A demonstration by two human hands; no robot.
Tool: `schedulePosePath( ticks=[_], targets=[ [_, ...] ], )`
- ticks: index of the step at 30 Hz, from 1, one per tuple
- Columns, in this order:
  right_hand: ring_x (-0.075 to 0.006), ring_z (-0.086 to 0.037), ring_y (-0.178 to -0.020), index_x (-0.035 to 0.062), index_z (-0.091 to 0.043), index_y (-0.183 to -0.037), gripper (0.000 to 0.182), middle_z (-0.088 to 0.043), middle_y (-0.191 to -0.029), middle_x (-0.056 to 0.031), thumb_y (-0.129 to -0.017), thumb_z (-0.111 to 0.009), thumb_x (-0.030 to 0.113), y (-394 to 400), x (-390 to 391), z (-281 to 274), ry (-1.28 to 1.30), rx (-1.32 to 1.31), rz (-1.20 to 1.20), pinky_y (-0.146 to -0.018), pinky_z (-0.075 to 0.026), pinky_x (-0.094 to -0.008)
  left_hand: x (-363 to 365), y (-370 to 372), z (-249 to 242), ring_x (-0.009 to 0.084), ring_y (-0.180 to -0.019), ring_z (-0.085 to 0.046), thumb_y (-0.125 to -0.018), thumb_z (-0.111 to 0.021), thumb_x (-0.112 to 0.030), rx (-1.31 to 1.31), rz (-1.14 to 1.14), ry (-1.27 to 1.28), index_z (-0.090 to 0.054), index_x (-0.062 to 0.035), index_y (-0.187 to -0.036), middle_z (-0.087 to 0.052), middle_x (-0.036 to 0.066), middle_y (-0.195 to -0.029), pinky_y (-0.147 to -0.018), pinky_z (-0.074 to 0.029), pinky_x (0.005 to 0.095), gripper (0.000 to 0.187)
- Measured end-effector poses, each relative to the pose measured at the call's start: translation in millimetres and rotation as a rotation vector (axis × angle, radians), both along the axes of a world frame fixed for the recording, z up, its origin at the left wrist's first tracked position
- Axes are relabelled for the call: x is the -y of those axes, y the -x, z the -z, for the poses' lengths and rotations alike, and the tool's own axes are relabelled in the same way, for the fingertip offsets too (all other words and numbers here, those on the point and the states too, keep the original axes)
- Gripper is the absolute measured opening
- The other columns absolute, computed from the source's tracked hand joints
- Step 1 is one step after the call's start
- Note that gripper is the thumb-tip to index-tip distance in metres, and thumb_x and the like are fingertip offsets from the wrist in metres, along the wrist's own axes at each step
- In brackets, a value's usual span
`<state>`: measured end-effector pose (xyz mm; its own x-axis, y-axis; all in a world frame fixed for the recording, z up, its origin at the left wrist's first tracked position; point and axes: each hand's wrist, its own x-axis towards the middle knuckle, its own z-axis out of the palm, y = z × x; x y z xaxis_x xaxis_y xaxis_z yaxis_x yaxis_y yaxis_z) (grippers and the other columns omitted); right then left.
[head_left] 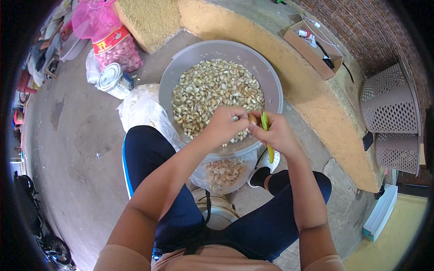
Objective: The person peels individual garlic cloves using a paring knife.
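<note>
My left hand is closed, its thumb and fingers pinching a brownish garlic clove. Close beside it, my right hand is wrapped round a small knife with a yellow-green handle. The thumbs of both hands meet at the clove, and the knife's blade is not plainly visible. Beneath the hands stands a large grey tub with many pale garlic cloves in it. A clear plastic bag with papery skins lies between my legs, against the tub's near side.
White plastic bags and a tin can stand left of the tub. Behind them is a pink mesh sack. A cardboard box rests on the yellow ledge; perforated grey baskets are at right.
</note>
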<state>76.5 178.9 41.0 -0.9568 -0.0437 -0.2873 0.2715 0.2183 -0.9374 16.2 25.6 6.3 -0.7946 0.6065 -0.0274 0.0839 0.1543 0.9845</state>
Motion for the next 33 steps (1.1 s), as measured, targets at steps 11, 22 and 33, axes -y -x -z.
schedulePosePath(
  ticks=[11,22,33],
  targets=[
    [-0.0037,-0.043,-0.047,-0.0003,-0.058,-0.098,0.029,-0.051,-0.06,0.0024,-0.076,-0.064,0.018,-1,-4,-1,0.048,0.02,-0.025,-0.042,-0.035,-0.0199,1,1,-6,0.0051,-0.056,-0.044,-0.069,-0.049,-0.006,0.095,-0.087,-0.031,-0.052,-0.0016,-0.06,-0.047,-0.001,-0.055,-0.052,-0.035,0.0215,0.01],
    [-0.0051,-0.043,-0.045,-0.0014,-0.059,-0.094,0.024,-0.051,-0.059,0.001,-0.078,-0.06,0.015,0,-8,0,0.151,0.075,0.048,-0.041,-0.034,-0.0202,12,16,-3,0.0057,-0.047,-0.039,-0.073,-0.045,-0.007,0.395,-0.176,-0.222,-0.053,-0.0038,-0.065,-0.049,0.0,-0.056,-0.042,-0.031,0.02,0.012],
    [-0.02,-0.06,-0.072,-0.0007,-0.055,-0.096,0.035,-0.061,-0.076,-0.0143,-0.071,-0.065,0.02,2,-3,0,-0.267,-0.091,0.022,-0.065,-0.045,-0.0307,3,2,-10,0.0151,-0.06,-0.054,-0.075,-0.062,-0.019,-0.204,-0.059,0.185,-0.055,-0.0023,-0.074,-0.056,0.007,-0.067,-0.055,-0.042,0.028,0.018]
  ],
)
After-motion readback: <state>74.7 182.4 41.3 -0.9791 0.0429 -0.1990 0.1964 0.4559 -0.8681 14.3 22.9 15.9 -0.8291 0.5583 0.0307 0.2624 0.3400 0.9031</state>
